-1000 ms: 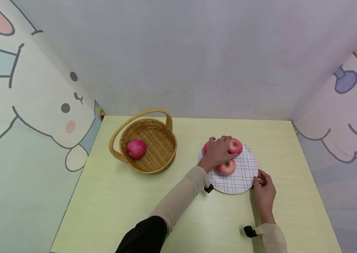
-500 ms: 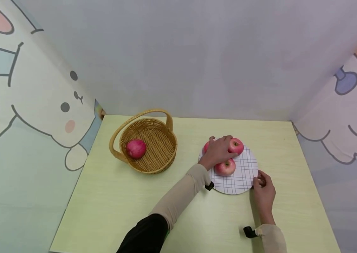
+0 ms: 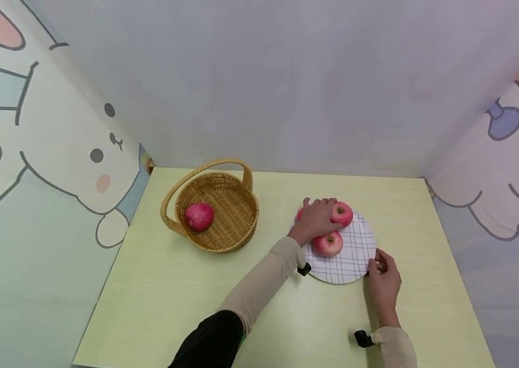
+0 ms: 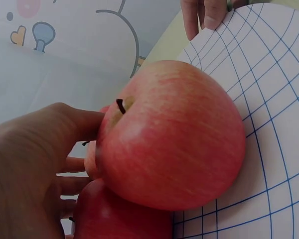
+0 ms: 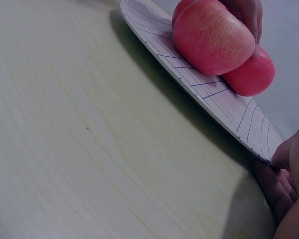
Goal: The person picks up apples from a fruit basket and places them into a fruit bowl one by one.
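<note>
A round white plate [image 3: 356, 255] with a blue line grid bears several red apples [image 3: 328, 244]. My left hand [image 3: 316, 220] reaches over them, its thumb and fingers curved round an apple [image 3: 342, 214] at the back right; another apple [image 3: 299, 213] shows past its left side. In the left wrist view a large apple [image 4: 174, 139] partly hides the grip of the left hand [image 4: 35, 154]. My right hand [image 3: 384, 283] pinches the plate's near right rim, thumb on top and fingers below, as the right wrist view shows beside the plate [image 5: 209, 97].
A wicker basket [image 3: 236, 232] with an arched handle stands at the left back of the pale wooden table [image 3: 186, 306]. One dark pink round fruit [image 3: 199, 216] lies in it. Walls with cartoon drawings rise on both sides, with a plain grey wall [image 3: 287, 87] behind.
Hardly anything differs: both hands keep their places at the apples and the plate rim. The whole head view has shifted very slightly.
</note>
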{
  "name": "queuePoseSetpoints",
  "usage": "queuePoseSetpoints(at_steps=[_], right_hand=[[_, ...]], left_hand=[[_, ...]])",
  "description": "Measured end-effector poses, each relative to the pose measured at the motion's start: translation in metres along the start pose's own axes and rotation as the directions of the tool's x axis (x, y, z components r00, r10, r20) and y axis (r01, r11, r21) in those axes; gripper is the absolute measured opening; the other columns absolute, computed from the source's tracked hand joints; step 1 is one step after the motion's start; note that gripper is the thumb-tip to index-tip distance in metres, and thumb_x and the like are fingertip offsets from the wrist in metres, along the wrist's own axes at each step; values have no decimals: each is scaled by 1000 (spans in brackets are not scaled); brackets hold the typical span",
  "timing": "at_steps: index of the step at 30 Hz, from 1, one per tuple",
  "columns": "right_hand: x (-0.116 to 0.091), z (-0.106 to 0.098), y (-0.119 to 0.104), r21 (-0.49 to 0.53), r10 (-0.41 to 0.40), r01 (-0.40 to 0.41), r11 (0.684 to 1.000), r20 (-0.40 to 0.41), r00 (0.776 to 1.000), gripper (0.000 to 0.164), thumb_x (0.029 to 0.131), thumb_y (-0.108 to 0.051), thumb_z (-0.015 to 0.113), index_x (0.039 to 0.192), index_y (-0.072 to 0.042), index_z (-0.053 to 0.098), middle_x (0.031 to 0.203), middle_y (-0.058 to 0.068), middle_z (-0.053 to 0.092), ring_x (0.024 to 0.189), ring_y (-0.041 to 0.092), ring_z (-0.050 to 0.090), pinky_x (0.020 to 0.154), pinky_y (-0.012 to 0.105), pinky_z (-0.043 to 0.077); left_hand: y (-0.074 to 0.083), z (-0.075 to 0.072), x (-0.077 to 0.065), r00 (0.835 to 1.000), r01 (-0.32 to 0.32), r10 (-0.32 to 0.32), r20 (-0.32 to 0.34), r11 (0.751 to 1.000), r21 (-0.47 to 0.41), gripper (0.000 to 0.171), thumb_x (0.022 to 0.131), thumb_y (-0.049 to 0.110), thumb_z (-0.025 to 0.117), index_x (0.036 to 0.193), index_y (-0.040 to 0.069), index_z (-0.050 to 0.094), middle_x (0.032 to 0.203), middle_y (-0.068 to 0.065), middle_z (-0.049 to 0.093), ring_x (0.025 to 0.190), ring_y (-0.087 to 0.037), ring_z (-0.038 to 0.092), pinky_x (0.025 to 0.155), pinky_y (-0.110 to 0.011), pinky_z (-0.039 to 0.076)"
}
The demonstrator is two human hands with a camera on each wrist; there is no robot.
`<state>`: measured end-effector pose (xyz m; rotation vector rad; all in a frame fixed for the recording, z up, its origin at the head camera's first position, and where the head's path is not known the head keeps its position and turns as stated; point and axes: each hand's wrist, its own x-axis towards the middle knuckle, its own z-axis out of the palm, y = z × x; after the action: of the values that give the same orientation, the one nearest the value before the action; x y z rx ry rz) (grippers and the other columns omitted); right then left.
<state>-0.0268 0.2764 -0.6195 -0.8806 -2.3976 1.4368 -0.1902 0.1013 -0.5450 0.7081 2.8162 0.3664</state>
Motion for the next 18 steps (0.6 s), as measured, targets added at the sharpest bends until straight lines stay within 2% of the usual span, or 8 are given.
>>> queuePoseSetpoints(at_steps=[7,18], right_hand=[[1,0,2,-9,8,-8,1000,6,1000,44,105,-20,57,147,-8,56,129,14,65,88,-5,50,66,3,41],[3,2,3,-19,29,-29,999,0,1000,44,105,-21,56,148,-10,56,131,11,64,91,-3,49,67,2,41]], left_hand=[[-1,1,0,1000,-9,8,10,1000,30,74,96,62,61,156,25,40,148,5,59,130,-18,57,120,-55,30],[-1,1,-2,1000,-9,9,14,1000,22,74,98,65,56,158,26,39,149,5,58,132,-19,57,119,-55,32]])
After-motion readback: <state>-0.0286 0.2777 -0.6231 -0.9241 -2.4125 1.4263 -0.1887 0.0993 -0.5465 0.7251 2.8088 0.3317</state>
